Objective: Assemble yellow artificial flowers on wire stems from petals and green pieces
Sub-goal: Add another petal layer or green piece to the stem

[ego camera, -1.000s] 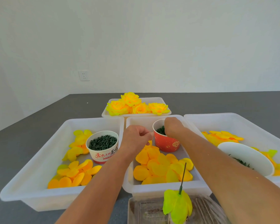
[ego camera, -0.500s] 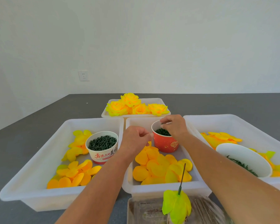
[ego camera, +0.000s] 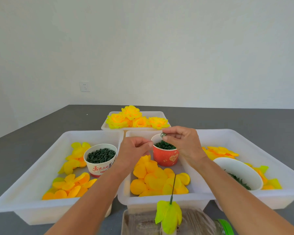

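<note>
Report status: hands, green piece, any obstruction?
Right hand pinches green ring above red cup. Left hand curled; contents unclear. Nothing obstructing.

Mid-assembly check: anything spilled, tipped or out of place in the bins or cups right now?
Nothing stands out. The red cup, the white printed cup and the white bowl stand upright inside their bins, petals stay within the walls, and the right hand pinches one green ring above the red cup.

Red cup (ego camera: 166, 156) between hands
</note>
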